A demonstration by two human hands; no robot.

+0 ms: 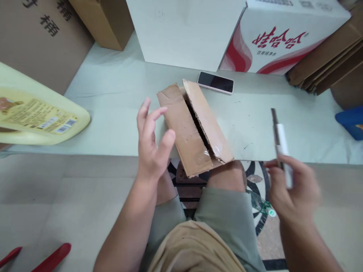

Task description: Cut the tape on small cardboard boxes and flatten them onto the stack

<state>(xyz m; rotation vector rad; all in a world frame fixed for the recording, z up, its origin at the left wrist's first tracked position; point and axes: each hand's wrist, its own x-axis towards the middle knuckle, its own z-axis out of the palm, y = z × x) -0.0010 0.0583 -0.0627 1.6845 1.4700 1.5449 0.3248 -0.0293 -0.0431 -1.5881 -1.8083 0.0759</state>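
A small brown cardboard box (pixel 188 132) sits at the table's front edge, its two top flaps slightly parted along a dark gap. Clear tape clings to the flaps. My left hand (pixel 153 145) is open beside the box's left side, fingers apart and holding nothing; whether a fingertip touches the cardboard I cannot tell. Off to the right, my right hand (pixel 295 189) is closed around a slim white-and-dark tool (pixel 281 139) that looks like a utility knife, pointing away from me. Motion blurs this hand and the tool somewhat.
Behind the box lies a phone (pixel 216 82), near a white carton (pixel 187 34) and a red-and-white carton (pixel 272 41). A yellow jug (pixel 42 109) stands left; folded cardboard (pixel 326 56) and a blue object (pixel 351 122) are right. Below is a plastic bottle (pixel 261 204).
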